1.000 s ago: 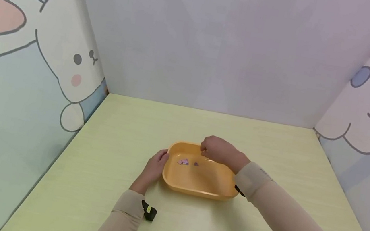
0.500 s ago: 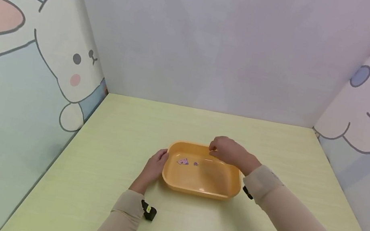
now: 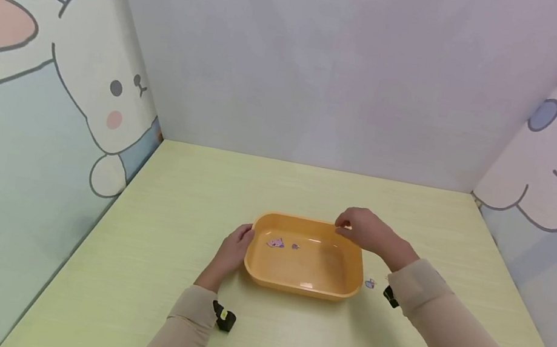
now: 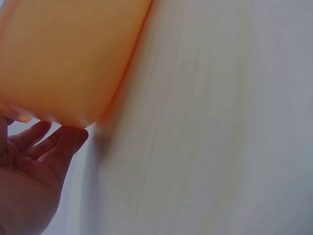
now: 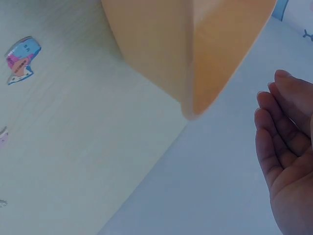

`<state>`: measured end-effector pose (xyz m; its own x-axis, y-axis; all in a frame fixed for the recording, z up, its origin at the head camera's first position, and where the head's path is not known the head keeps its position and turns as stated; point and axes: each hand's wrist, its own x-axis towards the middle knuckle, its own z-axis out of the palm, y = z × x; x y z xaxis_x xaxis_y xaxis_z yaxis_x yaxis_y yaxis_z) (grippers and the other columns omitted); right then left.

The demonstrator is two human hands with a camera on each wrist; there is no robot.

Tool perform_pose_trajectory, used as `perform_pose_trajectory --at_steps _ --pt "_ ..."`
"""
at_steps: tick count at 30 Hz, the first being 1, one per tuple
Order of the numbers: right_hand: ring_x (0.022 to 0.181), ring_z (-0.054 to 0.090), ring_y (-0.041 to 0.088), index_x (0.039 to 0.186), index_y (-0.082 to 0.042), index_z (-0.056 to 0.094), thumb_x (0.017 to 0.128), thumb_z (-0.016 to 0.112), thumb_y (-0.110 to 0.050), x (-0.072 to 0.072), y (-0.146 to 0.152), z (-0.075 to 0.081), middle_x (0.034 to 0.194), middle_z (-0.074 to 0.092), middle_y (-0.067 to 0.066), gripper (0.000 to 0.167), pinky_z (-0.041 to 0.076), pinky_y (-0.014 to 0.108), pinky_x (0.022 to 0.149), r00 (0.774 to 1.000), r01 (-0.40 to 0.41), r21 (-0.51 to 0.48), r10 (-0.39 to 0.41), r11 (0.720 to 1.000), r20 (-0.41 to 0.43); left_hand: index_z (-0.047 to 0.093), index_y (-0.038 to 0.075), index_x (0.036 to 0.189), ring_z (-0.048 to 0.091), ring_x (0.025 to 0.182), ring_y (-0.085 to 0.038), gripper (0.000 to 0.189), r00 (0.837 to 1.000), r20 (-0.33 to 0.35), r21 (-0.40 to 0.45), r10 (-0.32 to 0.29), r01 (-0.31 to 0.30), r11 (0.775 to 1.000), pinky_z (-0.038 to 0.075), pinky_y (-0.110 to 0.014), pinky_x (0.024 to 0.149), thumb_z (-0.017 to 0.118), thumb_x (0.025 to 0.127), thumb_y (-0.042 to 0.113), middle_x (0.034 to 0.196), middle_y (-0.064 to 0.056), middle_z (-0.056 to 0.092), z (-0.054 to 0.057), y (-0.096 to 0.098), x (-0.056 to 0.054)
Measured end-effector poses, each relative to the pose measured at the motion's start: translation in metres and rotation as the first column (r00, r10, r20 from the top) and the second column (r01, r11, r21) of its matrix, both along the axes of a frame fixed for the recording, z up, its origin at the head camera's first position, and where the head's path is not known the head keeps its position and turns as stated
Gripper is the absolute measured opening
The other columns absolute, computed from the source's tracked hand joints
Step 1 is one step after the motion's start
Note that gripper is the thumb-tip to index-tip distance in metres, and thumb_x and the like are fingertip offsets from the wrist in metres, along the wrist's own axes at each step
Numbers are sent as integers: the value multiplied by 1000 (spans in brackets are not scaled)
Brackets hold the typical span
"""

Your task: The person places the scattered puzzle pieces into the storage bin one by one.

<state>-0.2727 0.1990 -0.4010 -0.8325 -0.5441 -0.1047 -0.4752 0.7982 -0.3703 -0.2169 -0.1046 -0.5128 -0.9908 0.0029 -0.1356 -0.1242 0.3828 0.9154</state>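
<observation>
A shallow orange plastic basin [image 3: 303,268] stands on the table. My left hand [image 3: 232,250] grips its left end; in the left wrist view that hand's fingers [image 4: 68,142] press against the outer wall near the rim. Over the basin's far right corner is my right hand [image 3: 365,230], fingers loosely curled. In the right wrist view this hand [image 5: 291,142] holds nothing and stands apart from the basin wall [image 5: 156,44]. Two small flat printed cutouts lie in the basin's left half, a larger pink-purple one [image 3: 275,242] and a tiny purple one [image 3: 296,246].
Just right of the basin a small blue and pink printed cutout [image 3: 370,283] lies on the pale yellow table [image 3: 199,185]. The right wrist view shows it larger [image 5: 22,58], with parts of other cutouts at its left edge. Cartoon-printed walls [image 3: 124,68] enclose the table.
My right hand has moved to the right along the basin's far side, uncovering more of the basin and the cutout beside it. The left hand and basin stay in place.
</observation>
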Motion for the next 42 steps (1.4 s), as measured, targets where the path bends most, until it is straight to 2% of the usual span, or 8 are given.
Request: perform_pose_trajectory --at_steps 6,17,25,36,42 --pt "94 62 28 104 2 71 90 70 -8 5 16 -5 99 67 8 17 53 44 83 1000 1 -33 -2 999 -20 48 6 142 48 127 -31 50 1000 5 -4 4 -4 1000 37 -48 105 37 106 38 140 -14 51 -1 0 0" --pt "94 61 30 104 2 70 91 68 -7 12 45 -2 99 66 9 16 52 45 82 997 78 -50 -78 996 -12 48 7 142 46 129 -31 50 1000 9 -3 14 -14 1000 36 -48 106 38 105 38 141 -13 50 -1 0 0" --pt "93 61 31 105 5 69 92 67 -6 12 69 -11 98 66 10 17 52 47 82 993 117 -42 -117 992 -1 48 7 142 47 128 -31 49 1000 5 -5 16 -16 1000 37 -48 105 38 105 38 140 -13 51 0 0 0" --pt "89 62 31 102 6 69 91 67 -5 17 93 -18 94 66 10 16 52 47 79 993 116 -42 -118 992 -31 48 6 142 46 128 -31 49 1000 5 -3 14 -14 1000 35 -48 106 38 106 37 141 -14 50 4 1 1" --pt "88 61 31 104 8 68 90 68 -4 21 105 -27 94 66 11 18 53 46 78 991 133 0 -133 991 9 49 7 142 48 127 -31 49 1000 7 5 10 -10 1000 37 -48 105 39 105 38 140 -13 51 3 2 2"
